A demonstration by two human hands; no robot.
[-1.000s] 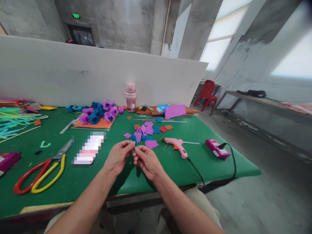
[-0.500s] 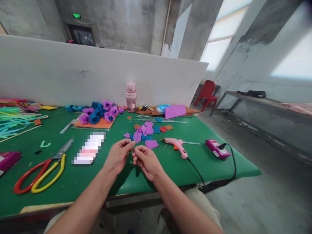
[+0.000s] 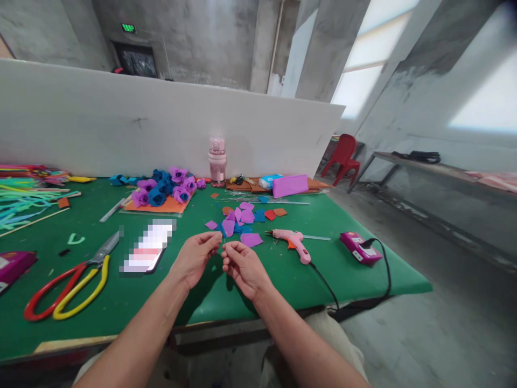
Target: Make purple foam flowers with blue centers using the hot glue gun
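Paper petals (image 3: 238, 221) lie scattered on a green-covered table (image 3: 258, 280) in a bare concrete room. Just before them, the left hand (image 3: 196, 258) and right hand (image 3: 244, 267) meet, fingertips pinched together; what they grip is too small to tell.

Whatever is pinched between the fingertips of the left hand (image 3: 196, 260) and the right hand (image 3: 244, 269) is too small to be made out, and contact between the two hands cannot be judged. A flat rectangular object (image 3: 147, 246) on the green felt-covered table (image 3: 283, 275) is pixelated beyond recognition. A magenta box (image 3: 12, 265) and a bundle of coloured sticks (image 3: 20, 200) are cut off by the left edge. The glowing green sign (image 3: 128, 27) above the dark doorway cannot be read.
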